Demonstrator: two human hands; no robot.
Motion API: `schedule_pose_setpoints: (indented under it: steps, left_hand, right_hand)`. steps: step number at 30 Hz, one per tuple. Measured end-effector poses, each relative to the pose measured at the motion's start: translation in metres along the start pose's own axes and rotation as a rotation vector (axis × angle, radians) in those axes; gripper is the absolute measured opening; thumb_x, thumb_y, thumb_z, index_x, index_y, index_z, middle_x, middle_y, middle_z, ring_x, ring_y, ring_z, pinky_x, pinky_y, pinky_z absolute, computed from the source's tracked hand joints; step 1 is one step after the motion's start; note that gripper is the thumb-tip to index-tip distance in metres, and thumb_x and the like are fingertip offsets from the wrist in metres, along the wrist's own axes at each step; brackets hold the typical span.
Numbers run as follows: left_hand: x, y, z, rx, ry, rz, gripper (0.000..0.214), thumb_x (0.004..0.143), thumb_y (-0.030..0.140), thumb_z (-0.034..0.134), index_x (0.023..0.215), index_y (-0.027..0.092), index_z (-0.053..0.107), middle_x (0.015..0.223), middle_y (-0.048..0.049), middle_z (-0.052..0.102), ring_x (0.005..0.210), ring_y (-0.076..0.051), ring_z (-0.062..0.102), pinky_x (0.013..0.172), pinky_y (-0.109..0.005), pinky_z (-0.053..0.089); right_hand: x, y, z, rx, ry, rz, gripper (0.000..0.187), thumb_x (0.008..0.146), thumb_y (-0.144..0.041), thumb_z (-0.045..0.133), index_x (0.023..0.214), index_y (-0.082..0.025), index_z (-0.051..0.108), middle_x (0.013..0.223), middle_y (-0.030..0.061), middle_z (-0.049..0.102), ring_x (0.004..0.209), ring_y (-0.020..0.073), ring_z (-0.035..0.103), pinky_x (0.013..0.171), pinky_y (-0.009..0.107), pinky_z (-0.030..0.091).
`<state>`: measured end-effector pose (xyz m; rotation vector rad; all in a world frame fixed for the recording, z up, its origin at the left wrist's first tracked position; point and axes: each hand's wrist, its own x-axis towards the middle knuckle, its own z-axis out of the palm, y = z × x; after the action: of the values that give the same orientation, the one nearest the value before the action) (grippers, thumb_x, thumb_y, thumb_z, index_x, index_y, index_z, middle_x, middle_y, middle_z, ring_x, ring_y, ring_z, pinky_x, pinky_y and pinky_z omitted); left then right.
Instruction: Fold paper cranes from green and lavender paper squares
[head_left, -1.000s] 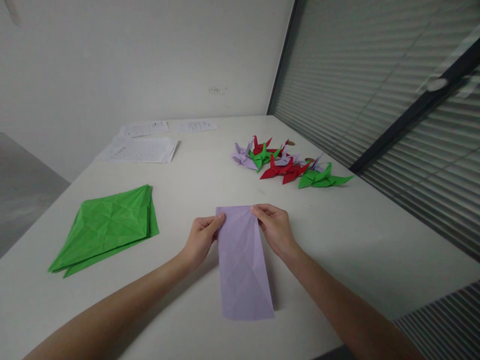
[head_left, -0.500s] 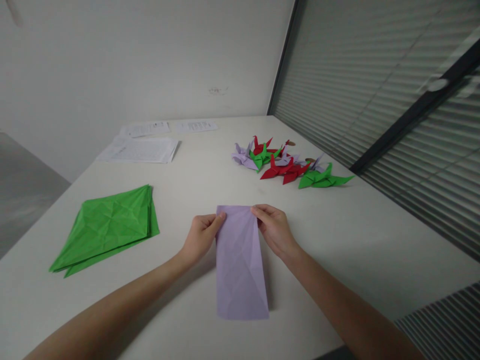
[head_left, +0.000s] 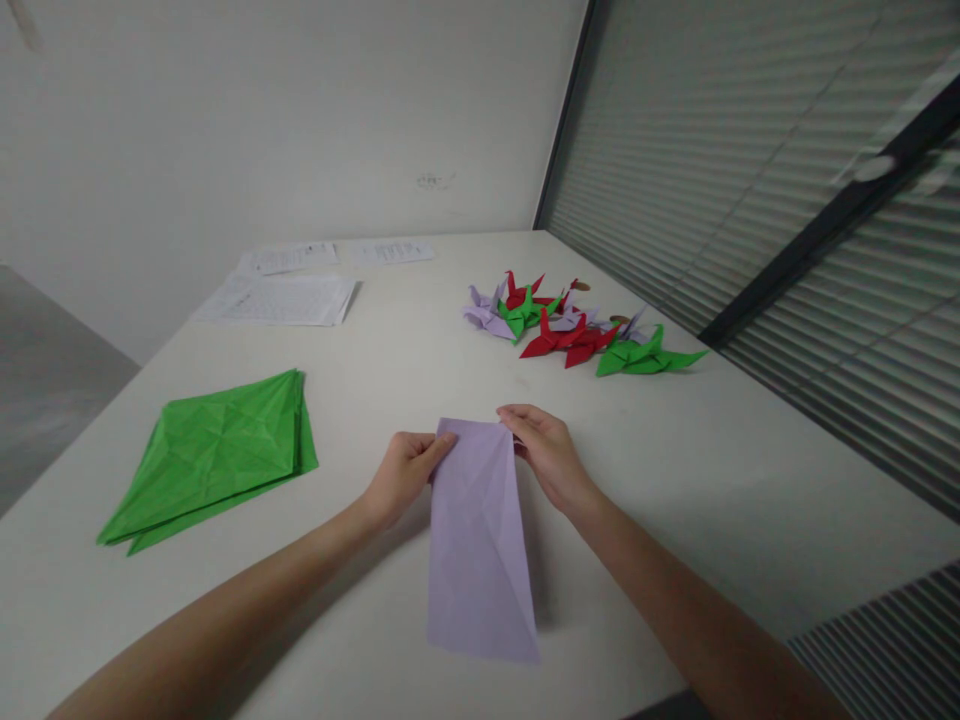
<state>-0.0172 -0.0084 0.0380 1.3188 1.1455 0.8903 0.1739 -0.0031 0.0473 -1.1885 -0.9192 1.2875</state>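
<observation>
A creased sheet of lilac paper (head_left: 480, 550), folded into a long rectangle, hangs between my hands over the white table. My left hand (head_left: 405, 470) pinches its upper left edge, thumb on top. At the upper right corner, my right hand (head_left: 544, 450) is closed on the paper between thumb and fingers. The near end of the paper slants slightly, its right corner lower than the left. Fingers behind the sheet are partly hidden.
Green creased paper sheets (head_left: 217, 450) lie stacked on the left of the table (head_left: 390, 370). Folded paper cranes (head_left: 562, 335) in red, green and lilac cluster at the back right. Printed papers (head_left: 285, 300) lie at the back left. A window with blinds (head_left: 750, 200) borders the right side.
The lilac paper has tilted, its near end shifting a little left and toward me. Its far edge sits slightly nearer. Both hands keep their grip.
</observation>
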Motion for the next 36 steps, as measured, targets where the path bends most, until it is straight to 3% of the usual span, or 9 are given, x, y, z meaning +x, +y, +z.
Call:
schedule_pose_setpoints:
  steps: [4,9,13,22,27,36]
  left_hand:
    - [-0.003,0.001,0.002,0.009,-0.094,-0.037,0.059,0.074,0.068,0.061,0.048,0.015,0.050,0.045,0.0043,0.035,0.044,-0.007,0.026,0.044,-0.023,0.018]
    - [-0.011,0.002,0.006,0.043,-0.360,-0.084,0.058,0.078,0.066,0.057,0.050,0.016,0.050,0.047,0.0040,0.036,0.045,-0.007,0.026,0.045,-0.023,0.018]
    - [-0.015,-0.003,0.009,0.084,-0.463,-0.071,0.058,0.082,0.065,0.053,0.053,0.015,0.049,0.049,0.0046,0.034,0.046,-0.006,0.025,0.045,-0.023,0.016]
    - [-0.016,-0.009,0.015,0.127,-0.389,-0.141,0.059,0.079,0.068,0.053,0.059,0.013,0.053,0.051,0.0045,0.038,0.045,-0.006,0.029,0.043,-0.021,0.018]
    - [-0.017,-0.005,0.016,0.153,-0.361,-0.174,0.062,0.077,0.072,0.051,0.058,0.013,0.052,0.050,0.0045,0.037,0.044,-0.006,0.028,0.042,-0.021,0.018]
    - [-0.015,-0.011,0.014,0.069,-0.394,-0.236,0.061,0.077,0.070,0.054,0.066,0.011,0.063,0.053,0.0013,0.050,0.044,-0.007,0.038,0.043,-0.021,0.027]
  right_hand:
    - [0.001,-0.007,-0.006,-0.262,-0.053,-0.107,0.028,0.067,-0.041,0.075,0.087,-0.021,0.075,0.079,0.0028,0.071,0.071,0.0152,0.061,0.068,0.029,0.046]
    - [-0.003,-0.012,-0.012,-0.436,-0.427,-0.086,0.022,0.071,-0.038,0.073,0.084,-0.021,0.077,0.086,0.0049,0.073,0.077,0.0176,0.064,0.071,0.031,0.048]
    - [-0.006,-0.004,-0.010,-0.361,-0.589,-0.001,0.021,0.067,-0.039,0.077,0.076,-0.020,0.075,0.072,0.0020,0.072,0.067,0.0155,0.064,0.066,0.029,0.048]
    - [-0.003,0.002,-0.006,-0.356,-0.519,-0.014,0.026,0.065,-0.040,0.079,0.065,-0.016,0.070,0.062,0.0003,0.065,0.060,0.0115,0.056,0.060,0.026,0.042]
    - [0.002,-0.003,-0.013,-0.380,-0.462,-0.022,0.021,0.066,-0.035,0.077,0.064,-0.016,0.071,0.062,-0.0004,0.063,0.060,0.0113,0.054,0.061,0.026,0.040]
    - [0.014,-0.011,-0.031,-0.385,-0.386,0.048,0.025,0.063,-0.039,0.076,0.065,-0.015,0.069,0.060,-0.0007,0.062,0.058,0.0116,0.052,0.058,0.026,0.038]
